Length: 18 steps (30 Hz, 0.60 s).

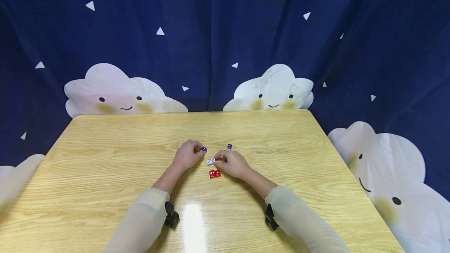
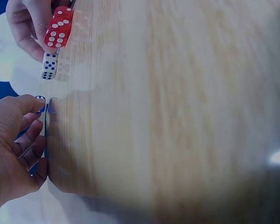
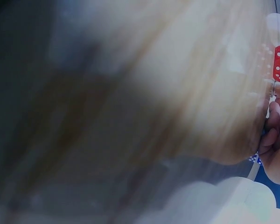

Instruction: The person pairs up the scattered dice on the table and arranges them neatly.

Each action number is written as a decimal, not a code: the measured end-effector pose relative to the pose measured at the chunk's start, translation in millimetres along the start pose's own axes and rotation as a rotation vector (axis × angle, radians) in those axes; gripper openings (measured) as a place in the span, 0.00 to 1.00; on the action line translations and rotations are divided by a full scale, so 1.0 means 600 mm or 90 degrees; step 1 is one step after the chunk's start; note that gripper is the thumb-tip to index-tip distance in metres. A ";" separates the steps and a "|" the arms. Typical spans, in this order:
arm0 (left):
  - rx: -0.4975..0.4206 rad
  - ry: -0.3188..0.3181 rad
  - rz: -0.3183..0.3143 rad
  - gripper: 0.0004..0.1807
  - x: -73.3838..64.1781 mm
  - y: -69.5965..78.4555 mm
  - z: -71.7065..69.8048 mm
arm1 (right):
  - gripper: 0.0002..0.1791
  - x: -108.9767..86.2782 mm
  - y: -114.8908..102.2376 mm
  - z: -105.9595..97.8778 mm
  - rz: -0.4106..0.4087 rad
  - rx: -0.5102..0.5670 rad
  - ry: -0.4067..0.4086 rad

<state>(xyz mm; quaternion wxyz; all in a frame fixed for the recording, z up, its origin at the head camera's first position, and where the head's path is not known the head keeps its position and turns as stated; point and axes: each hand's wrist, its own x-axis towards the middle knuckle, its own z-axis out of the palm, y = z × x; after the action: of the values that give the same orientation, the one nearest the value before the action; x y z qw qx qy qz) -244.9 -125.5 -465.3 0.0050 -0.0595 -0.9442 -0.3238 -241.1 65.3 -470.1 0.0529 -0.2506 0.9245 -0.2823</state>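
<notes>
My left hand [image 1: 188, 154] pinches a blue die [image 1: 204, 149] between thumb and index finger; in the left wrist view this blue die [image 2: 40, 103] shows at the fingertips. Two white dice [image 1: 211, 162] sit side by side. The right one is between the thumb and forefinger of my right hand [image 1: 233, 164]. Just nearer to me lies a pair of red dice [image 1: 215, 174], touching each other. Beyond the right hand stands another blue die [image 1: 229, 146]. In the right wrist view the right hand [image 3: 275, 140] partly hides the dice.
Everything lies on a light wooden table [image 1: 116, 143]. A dark blue curtain [image 1: 211, 42] with clouds and white triangles hangs behind its far edge. Black wrist cameras [image 1: 171, 214] are strapped over both pale sleeves.
</notes>
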 end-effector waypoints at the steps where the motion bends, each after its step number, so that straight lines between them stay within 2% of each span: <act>1: 0.000 0.001 0.002 0.10 0.000 0.001 0.000 | 0.11 0.000 0.000 0.000 0.000 0.001 -0.001; 9: -0.001 0.010 0.012 0.11 0.002 0.011 0.004 | 0.10 0.000 0.001 0.000 -0.001 0.001 0.004; 18: 0.008 -0.006 -0.004 0.11 0.000 0.016 0.013 | 0.10 -0.001 0.001 0.001 0.005 0.015 -0.005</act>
<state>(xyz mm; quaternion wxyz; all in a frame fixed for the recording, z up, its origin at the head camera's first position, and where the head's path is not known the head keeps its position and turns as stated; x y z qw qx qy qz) -243.7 -113.3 -465.9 -0.0002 -0.0583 -0.9464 -0.3176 -240.9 65.7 -471.2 0.0606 -0.2474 0.9220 -0.2917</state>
